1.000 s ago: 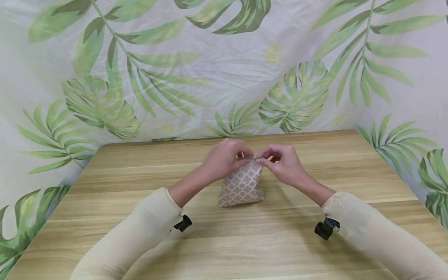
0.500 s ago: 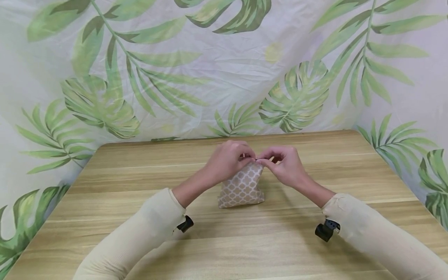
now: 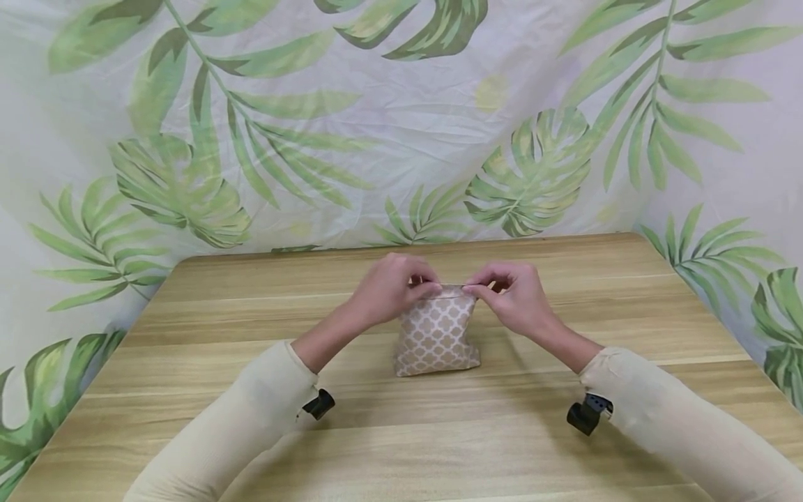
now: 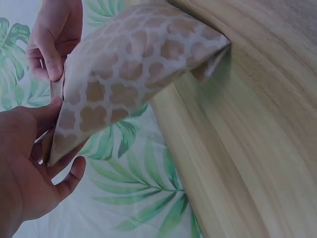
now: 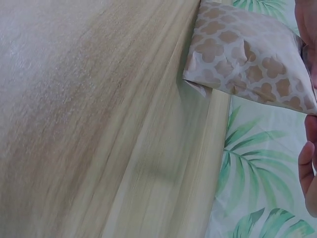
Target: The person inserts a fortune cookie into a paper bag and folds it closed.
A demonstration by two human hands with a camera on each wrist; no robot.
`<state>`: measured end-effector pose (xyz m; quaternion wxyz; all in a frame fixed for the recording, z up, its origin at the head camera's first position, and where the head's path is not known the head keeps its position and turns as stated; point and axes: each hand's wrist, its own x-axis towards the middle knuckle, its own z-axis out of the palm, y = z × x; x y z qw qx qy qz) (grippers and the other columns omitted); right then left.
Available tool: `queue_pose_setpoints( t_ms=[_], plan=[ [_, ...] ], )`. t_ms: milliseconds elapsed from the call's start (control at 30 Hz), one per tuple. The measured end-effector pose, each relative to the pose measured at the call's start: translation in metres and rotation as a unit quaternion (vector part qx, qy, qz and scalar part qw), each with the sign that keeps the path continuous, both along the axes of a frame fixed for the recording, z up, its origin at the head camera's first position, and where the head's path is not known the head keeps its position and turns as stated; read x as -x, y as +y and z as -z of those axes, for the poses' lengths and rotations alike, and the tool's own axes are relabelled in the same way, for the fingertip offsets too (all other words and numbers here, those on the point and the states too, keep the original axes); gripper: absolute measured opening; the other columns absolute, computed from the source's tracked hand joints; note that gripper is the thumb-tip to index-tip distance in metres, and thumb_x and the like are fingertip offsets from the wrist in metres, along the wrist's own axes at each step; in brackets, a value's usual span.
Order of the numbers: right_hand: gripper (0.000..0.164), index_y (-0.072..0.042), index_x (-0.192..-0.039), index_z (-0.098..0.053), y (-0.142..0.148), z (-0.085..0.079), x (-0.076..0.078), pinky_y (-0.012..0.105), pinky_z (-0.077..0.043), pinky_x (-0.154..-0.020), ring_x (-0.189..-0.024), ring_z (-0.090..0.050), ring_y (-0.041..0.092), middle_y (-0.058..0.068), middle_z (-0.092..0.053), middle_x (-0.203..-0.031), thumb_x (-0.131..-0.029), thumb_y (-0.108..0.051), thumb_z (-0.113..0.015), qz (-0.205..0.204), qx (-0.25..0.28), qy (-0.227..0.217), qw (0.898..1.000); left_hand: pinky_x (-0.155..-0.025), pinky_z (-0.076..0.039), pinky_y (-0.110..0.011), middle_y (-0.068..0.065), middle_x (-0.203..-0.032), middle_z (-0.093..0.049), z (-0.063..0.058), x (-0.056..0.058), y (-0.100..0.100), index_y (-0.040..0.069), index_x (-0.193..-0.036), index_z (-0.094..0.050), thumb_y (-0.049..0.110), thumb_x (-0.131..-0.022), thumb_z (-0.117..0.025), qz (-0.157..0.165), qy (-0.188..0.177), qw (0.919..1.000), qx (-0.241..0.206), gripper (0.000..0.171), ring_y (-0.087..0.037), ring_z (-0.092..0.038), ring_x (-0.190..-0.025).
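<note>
A small brown paper bag (image 3: 437,335) with a white quatrefoil pattern stands upright on the table, its sides bulging. A narrow folded strip runs along its top edge. My left hand (image 3: 392,287) pinches the left end of that strip between thumb and fingers. At the right end, my right hand (image 3: 513,296) pinches the same edge. In the left wrist view, the left hand (image 4: 25,153) grips the near top corner of the bag (image 4: 129,64), with the other hand beyond it. The right wrist view shows only part of the right hand (image 5: 309,168). The bag's contents are hidden.
The wood-grain table (image 3: 401,446) reaches to a leaf-print cloth (image 3: 401,125) hanging behind it and at the sides. A black wrist camera (image 3: 320,404) sits under the left sleeve, and another black camera (image 3: 586,415) under the right.
My left hand has slid leftward along the bag's top, away from the right hand, exposing the folded strip between them. The bag has shifted slightly to the right; the right hand has barely moved.
</note>
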<state>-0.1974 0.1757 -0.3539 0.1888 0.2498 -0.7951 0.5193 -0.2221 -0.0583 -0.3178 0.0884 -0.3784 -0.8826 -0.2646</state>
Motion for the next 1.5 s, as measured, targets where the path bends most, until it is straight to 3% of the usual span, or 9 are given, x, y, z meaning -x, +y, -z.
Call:
queue_pose_setpoints(
  t_ms=[100,300,567,833,1000,1333,1500],
  plan=[
    [0.010,0.000,-0.080,-0.078,0.002,0.001,0.000,0.018,-0.050,-0.052,-0.059,-0.059,0.010,0.011,-0.075,-0.076,-0.083,0.009,-0.082,0.006,0.004,-0.003,1.000,-0.069,-0.055,-0.027,-0.002,-0.084,-0.074,0.003,0.001,-0.006,0.008,-0.089,-0.080,0.014,-0.094,-0.078,0.004,-0.001,0.9999,-0.010,0.008,-0.012,-0.066,-0.075],
    [0.009,0.001,-0.080,-0.078,0.004,0.001,-0.001,0.019,-0.050,-0.052,-0.059,-0.059,0.012,0.012,-0.075,-0.076,-0.082,0.009,-0.082,0.005,0.003,-0.010,1.000,-0.068,-0.055,-0.028,-0.003,-0.084,-0.074,0.007,0.003,-0.014,0.006,-0.091,-0.080,0.014,-0.095,-0.077,0.019,-0.001,0.9997,-0.016,0.009,-0.013,-0.065,-0.075],
    [0.009,0.001,-0.080,-0.079,0.007,0.005,0.000,0.018,-0.047,-0.049,-0.055,-0.056,0.009,0.011,-0.075,-0.074,-0.083,0.009,-0.081,0.003,0.006,-0.007,1.000,-0.069,-0.055,-0.032,0.000,-0.082,-0.073,0.008,0.000,-0.032,0.006,-0.090,-0.077,0.012,-0.096,-0.076,0.007,-0.026,0.9995,-0.013,0.008,-0.012,-0.068,-0.076],
    [0.008,0.000,-0.081,-0.079,0.006,0.003,0.001,0.018,-0.047,-0.049,-0.053,-0.057,0.013,0.011,-0.075,-0.074,-0.084,0.007,-0.082,-0.003,0.006,-0.016,1.000,-0.063,-0.051,-0.028,0.000,-0.080,-0.072,0.008,-0.002,-0.037,0.006,-0.089,-0.076,0.011,-0.096,-0.075,0.017,-0.031,0.9986,-0.040,0.008,-0.010,-0.065,-0.073],
    [0.007,0.000,-0.082,-0.079,0.005,0.002,0.001,0.018,-0.046,-0.049,-0.053,-0.058,0.018,0.012,-0.076,-0.076,-0.085,0.006,-0.082,-0.003,0.007,-0.026,1.000,-0.063,-0.052,-0.027,-0.001,-0.081,-0.073,0.008,-0.002,-0.036,0.005,-0.089,-0.077,0.009,-0.095,-0.075,0.017,-0.033,0.9982,-0.048,0.007,-0.011,-0.066,-0.074],
    [0.008,0.001,-0.081,-0.079,0.005,0.002,0.002,0.018,-0.044,-0.048,-0.053,-0.053,0.007,0.012,-0.075,-0.076,-0.085,0.007,-0.081,-0.015,0.010,-0.030,0.999,-0.074,-0.059,-0.035,-0.007,-0.092,-0.076,-0.002,0.000,-0.023,0.001,-0.099,-0.077,0.006,-0.092,-0.077,-0.008,-0.028,0.9995,-0.015,0.008,-0.020,-0.070,-0.085],
    [0.008,0.001,-0.081,-0.079,0.004,0.001,0.003,0.017,-0.044,-0.049,-0.053,-0.052,0.008,0.013,-0.075,-0.076,-0.085,0.007,-0.081,-0.017,0.011,-0.029,0.999,-0.077,-0.059,-0.032,-0.007,-0.093,-0.075,-0.007,0.002,-0.007,0.001,-0.102,-0.078,0.007,-0.092,-0.079,0.009,-0.021,0.9997,-0.004,0.012,-0.020,-0.070,-0.086]
  ],
)
